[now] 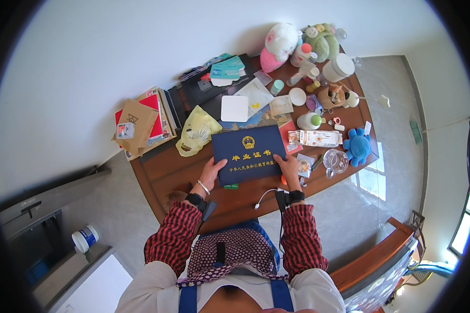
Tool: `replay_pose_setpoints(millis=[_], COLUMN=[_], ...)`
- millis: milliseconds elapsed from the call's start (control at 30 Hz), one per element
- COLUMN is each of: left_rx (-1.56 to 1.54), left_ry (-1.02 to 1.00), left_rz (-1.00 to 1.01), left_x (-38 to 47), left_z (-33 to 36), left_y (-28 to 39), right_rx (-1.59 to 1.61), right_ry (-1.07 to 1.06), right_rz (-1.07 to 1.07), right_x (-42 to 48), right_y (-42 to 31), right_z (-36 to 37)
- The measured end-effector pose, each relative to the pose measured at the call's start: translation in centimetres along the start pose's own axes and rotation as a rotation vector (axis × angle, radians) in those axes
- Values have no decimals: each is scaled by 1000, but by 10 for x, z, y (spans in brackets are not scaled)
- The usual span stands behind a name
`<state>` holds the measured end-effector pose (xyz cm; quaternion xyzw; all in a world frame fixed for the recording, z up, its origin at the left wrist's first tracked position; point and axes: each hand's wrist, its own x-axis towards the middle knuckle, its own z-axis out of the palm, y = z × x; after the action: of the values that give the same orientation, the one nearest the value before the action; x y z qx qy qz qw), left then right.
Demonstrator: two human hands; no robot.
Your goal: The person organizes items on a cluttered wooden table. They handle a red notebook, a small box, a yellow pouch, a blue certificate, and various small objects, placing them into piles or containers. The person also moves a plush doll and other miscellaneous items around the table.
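Observation:
A dark blue certificate folder [248, 156] with a gold emblem and gold writing is held flat over the wooden desk. My left hand [211, 172] grips its lower left edge, thumb on the cover. At its right edge my right hand [289, 167] holds on in the same way, thumb on top. Behind the folder lie a white square box [234, 108] and a yellow plastic bag [197, 131]. A long clear-wrapped packet [317, 138] rests to the right, beyond my right hand, near a clear glass mug [335, 161].
Books and a cardboard envelope [135, 125] are stacked at the desk's left end. Plush toys [280, 43], bottles, a white canister [338, 67] and a wooden bucket [331, 98] crowd the back right. A blue plush toy [358, 146] sits at the right edge; a white cable [264, 195] lies in front.

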<state>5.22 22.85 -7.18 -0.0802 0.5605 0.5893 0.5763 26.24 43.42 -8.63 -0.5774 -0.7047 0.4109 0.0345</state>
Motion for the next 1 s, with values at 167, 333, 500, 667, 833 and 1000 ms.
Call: replay_pose_setpoints(millis=[167, 333, 500, 667, 833, 1000], left_rx=[-243, -321, -309, -141, -122, -339], left_ry=[-12, 49, 158, 97, 602, 456], left_rz=[70, 128, 236, 285, 469, 388], left_x=[-53, -114, -161, -175, -136, -87], left_z=[-1, -25, -53, -91, -157, -195], left_y=[-5, -15, 0, 47, 114, 151], right_rx=[-62, 357, 776, 906, 1022, 1044], right_ry=[-86, -438, -806, -764, -629, -563], right_rz=[-64, 136, 204, 246, 197, 118], right_x=[-30, -41, -55, -92, -102, -101], right_y=[-9, -44, -108, -142, -157, -166], right_z=[-11, -19, 0, 21, 14, 1])
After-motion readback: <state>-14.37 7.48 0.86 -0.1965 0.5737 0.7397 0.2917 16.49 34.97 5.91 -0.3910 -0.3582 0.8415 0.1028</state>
